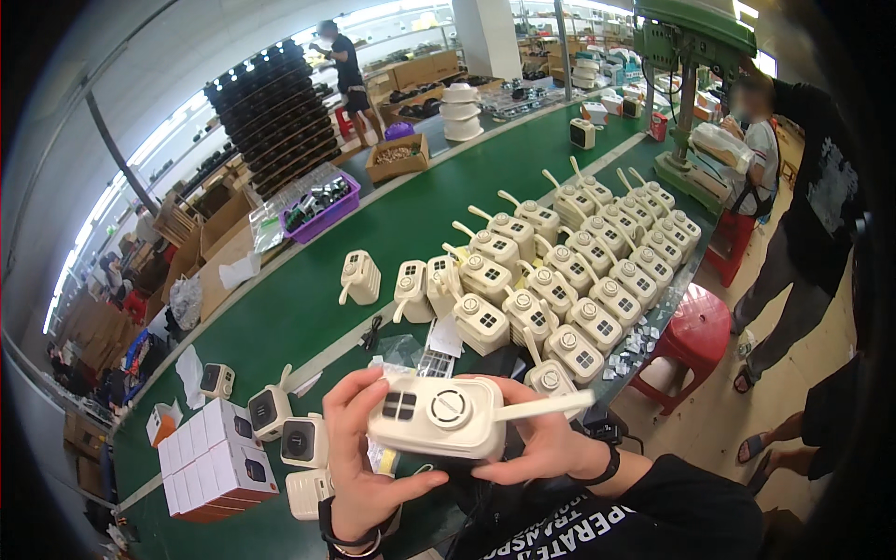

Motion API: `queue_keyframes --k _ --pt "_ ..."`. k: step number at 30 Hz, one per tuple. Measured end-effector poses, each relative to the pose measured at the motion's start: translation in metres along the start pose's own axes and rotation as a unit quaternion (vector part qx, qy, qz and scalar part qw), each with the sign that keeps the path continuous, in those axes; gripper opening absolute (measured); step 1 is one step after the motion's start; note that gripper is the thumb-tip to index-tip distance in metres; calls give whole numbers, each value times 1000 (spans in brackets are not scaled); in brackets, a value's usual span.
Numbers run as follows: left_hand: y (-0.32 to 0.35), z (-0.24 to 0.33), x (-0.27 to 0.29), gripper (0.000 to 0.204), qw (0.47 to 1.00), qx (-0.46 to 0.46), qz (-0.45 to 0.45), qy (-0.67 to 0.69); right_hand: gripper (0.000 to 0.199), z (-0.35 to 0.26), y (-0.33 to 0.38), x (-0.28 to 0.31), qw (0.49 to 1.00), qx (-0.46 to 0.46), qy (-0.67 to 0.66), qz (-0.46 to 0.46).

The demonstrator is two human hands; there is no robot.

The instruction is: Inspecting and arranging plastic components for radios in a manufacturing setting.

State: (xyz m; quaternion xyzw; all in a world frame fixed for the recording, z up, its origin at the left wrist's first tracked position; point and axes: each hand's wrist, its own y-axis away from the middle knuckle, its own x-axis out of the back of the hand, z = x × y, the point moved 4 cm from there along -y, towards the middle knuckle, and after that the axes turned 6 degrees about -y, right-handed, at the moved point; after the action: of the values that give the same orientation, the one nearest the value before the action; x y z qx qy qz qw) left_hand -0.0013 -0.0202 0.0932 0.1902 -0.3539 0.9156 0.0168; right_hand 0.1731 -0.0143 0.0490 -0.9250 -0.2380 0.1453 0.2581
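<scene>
A cream, box-shaped device (437, 431) with rounded corners is held up between my two hands. A ringed round knob, a patch of several dark squares and a strap (546, 407) sticking out to the right mark its upturned face. My left hand (350, 448) grips its left end, fingers behind and thumb along the near side. My right hand (551, 439) holds the right end below the strap. Just beyond stand many similar cream devices (597, 247) in rows on the green bench (289, 327). Under my hands, a few more lie partly hidden.
White boxes (215, 457) are stacked at the left, beside cream devices with round dark fronts (271, 411). Small dark-and-white pieces (635, 350) lie along the right edge, near a red stool (691, 336). A purple basket (322, 205) and green drill press (695, 103) stand farther off. People are nearby.
</scene>
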Motion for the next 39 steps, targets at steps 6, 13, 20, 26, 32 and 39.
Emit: queue_keyframes --k 6,13,20,26,32,39 --pt "6 2 -3 73 989 -64 -61 119 77 4 10 -6 992 -31 -111 -45" --pt "10 -5 -4 50 977 99 62 179 69 11 4 -13 940 -198 -276 11" --pt "12 -17 0 43 961 222 95 135 59 21 -3 -17 925 -215 -312 21" --pt "11 -17 -2 42 960 208 89 166 53 20 -3 -18 922 -215 -322 24" --pt "14 -18 -1 32 966 191 102 145 52 23 -4 -20 924 -222 -312 23" --pt "11 -24 -3 30 967 196 98 129 55 26 -3 -19 925 -204 -318 36"
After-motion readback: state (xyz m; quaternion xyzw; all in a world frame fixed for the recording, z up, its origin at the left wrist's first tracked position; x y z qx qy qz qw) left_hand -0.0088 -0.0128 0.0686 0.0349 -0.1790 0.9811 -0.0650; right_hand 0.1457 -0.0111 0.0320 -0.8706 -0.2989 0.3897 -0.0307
